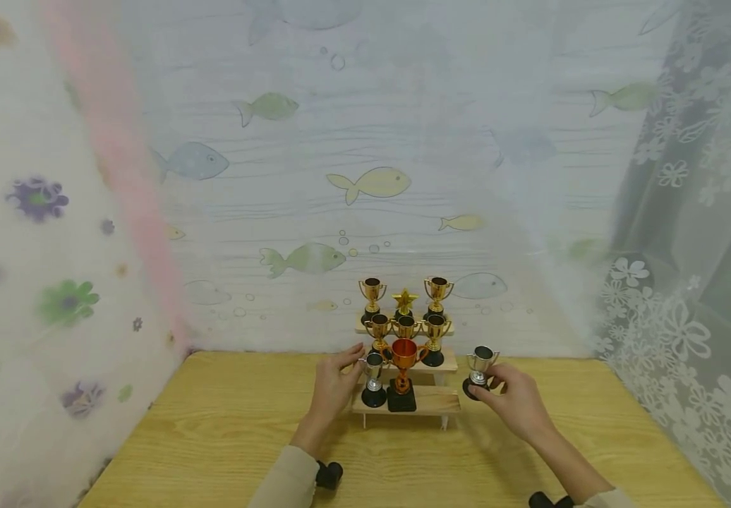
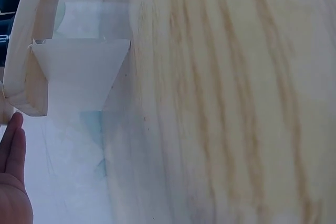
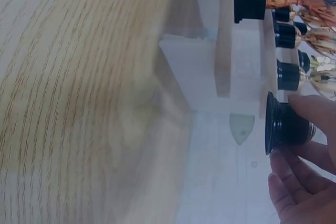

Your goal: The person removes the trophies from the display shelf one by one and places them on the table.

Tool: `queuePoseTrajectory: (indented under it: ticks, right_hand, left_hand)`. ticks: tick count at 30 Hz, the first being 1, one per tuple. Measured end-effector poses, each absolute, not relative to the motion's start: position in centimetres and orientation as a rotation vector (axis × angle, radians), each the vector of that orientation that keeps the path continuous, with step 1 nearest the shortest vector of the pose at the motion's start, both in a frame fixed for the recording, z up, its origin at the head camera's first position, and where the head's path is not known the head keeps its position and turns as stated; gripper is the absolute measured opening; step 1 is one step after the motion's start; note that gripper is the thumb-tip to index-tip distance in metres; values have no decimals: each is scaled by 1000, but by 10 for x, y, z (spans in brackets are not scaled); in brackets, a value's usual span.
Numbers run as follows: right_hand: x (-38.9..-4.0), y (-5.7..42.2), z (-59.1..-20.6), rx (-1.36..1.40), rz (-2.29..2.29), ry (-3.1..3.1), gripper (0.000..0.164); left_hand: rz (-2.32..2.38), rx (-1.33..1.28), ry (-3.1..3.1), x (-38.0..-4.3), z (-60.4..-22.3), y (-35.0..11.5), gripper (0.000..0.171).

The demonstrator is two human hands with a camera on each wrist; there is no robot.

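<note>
In the head view, my right hand point(image 1: 516, 401) pinches a small silver trophy cup point(image 1: 482, 361) by its black base point(image 3: 287, 124), held upright just right of a wooden stepped stand point(image 1: 437, 400). The fingers of my left hand point(image 1: 332, 381) are fairly straight at the stand's left end; the left wrist view has the fingertips against or very near a board end point(image 2: 35, 98). On the lowest step, another silver trophy cup point(image 1: 375, 370) stands left of a bronze-orange trophy cup point(image 1: 404, 354). Bare board lies to their right.
Three gold trophy cups point(image 1: 434, 331) stand on the middle step. The top step bears two gold cups point(image 1: 438, 289) with a gold star trophy point(image 1: 405, 300) between them. A wood-grain table point(image 1: 226, 416) lies beneath; a fish-patterned curtain point(image 1: 264, 176) hangs behind.
</note>
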State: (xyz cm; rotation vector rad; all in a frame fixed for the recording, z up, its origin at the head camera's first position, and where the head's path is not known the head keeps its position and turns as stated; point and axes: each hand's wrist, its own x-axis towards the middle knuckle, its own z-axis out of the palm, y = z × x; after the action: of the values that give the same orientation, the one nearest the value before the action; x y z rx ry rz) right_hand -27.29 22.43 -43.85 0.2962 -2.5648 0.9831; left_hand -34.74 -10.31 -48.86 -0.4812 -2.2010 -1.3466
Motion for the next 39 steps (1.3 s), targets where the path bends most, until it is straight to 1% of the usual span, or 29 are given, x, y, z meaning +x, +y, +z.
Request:
queuePoseTrajectory:
  ticks: [12, 28, 39]
  right_hand:
    - [-273, 236, -436, 265, 966, -2583, 18]
    - [-274, 254, -435, 261, 926, -2598, 23]
    - [-277, 267, -439, 225, 931, -2631, 27]
  left_hand:
    - [-1294, -488, -2215, -347, -482, -102, 25]
    - [-1388, -424, -2198, -343, -481, -101, 26]
    - [-1404, -444, -2194, -342, -481, -100, 24]
